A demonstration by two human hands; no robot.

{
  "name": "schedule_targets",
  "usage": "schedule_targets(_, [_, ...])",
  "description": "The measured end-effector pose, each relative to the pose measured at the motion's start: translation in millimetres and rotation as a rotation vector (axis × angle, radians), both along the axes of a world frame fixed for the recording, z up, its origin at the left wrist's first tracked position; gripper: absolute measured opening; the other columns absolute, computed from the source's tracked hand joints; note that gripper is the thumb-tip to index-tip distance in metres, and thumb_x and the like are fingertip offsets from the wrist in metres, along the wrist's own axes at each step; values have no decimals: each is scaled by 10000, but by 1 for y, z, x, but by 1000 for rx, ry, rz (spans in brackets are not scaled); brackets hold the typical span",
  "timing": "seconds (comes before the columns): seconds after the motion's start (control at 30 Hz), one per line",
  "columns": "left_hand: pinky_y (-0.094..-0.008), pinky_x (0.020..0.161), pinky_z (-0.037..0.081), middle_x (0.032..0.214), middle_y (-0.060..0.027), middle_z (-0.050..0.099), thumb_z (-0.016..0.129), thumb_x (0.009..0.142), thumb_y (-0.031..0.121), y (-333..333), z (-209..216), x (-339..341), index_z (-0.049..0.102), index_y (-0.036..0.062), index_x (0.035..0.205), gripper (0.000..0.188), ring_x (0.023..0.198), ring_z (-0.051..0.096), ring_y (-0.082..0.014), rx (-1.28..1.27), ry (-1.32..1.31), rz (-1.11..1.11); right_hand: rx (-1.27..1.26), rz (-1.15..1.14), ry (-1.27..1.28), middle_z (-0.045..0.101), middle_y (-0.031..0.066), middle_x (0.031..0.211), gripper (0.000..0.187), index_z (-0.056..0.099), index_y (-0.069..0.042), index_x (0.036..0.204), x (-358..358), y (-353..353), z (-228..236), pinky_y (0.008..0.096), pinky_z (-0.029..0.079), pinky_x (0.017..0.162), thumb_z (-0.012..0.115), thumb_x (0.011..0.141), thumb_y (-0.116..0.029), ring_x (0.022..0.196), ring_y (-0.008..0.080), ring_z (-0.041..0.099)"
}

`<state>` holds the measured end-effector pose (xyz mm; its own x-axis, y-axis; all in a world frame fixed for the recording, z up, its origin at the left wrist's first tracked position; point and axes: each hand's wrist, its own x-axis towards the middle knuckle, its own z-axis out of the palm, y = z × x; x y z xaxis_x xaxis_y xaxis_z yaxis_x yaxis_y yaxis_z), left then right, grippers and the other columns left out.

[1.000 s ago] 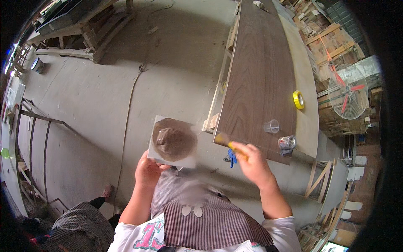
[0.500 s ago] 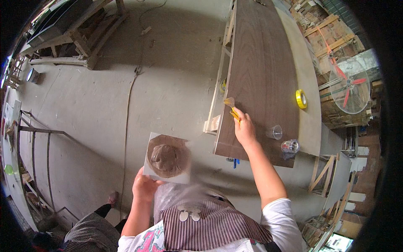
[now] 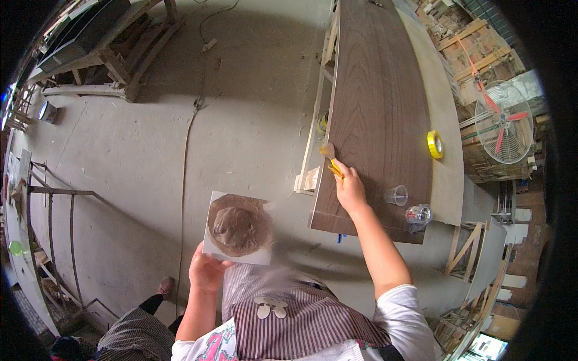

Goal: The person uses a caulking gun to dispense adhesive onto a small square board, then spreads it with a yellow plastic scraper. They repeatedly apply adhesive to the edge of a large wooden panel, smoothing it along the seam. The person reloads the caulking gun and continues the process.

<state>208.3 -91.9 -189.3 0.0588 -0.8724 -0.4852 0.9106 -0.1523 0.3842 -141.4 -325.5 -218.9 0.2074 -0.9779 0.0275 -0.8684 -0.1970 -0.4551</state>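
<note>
My right hand [image 3: 350,191] is closed around the yellow handle of a putty knife [image 3: 328,153]. Its blade lies at the left edge of a long dark brown wood-grain panel [image 3: 380,90]; whether it touches the surface I cannot tell. Lower left, my left hand [image 3: 206,268] grips the near edge of a square whitish board [image 3: 255,260]. A thick mound of brown putty [image 3: 236,228] is heaped on that board, with a smeared brown ring around it. My left fingers under the board are partly hidden.
On the panel's right side are a yellow tape roll [image 3: 435,144], a clear plastic cup [image 3: 397,195] and a wrapped clear container [image 3: 418,214]. A fan with red blades [image 3: 504,123] stands beyond. A cable [image 3: 185,162] crosses the floor. Another person [image 3: 135,331] is at lower left.
The putty knife has shifted slightly down along the panel's left edge, still in my right hand. The board in my left hand has barely moved. The whole view has shifted slightly.
</note>
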Motion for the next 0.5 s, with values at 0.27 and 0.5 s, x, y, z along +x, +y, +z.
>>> schedule_targets(0.27, [-382,721,641,1103,-195,642,630,800,165,-1,3,-3,503,-95,1235,523,941,687,-290,29,-41,-20,75,-6,41,589,189,1032,442,528,-186,1338,-6,29,18,471,516,803,595,908,-105,941,403,610])
schedule_targets(0.5, [-420,772,623,1132,-192,628,634,827,207,4,-10,-3,500,-81,1250,529,989,669,-291,-35,18,-43,65,22,39,595,176,1013,434,539,-158,1332,2,53,62,457,507,799,578,907,-79,921,385,613])
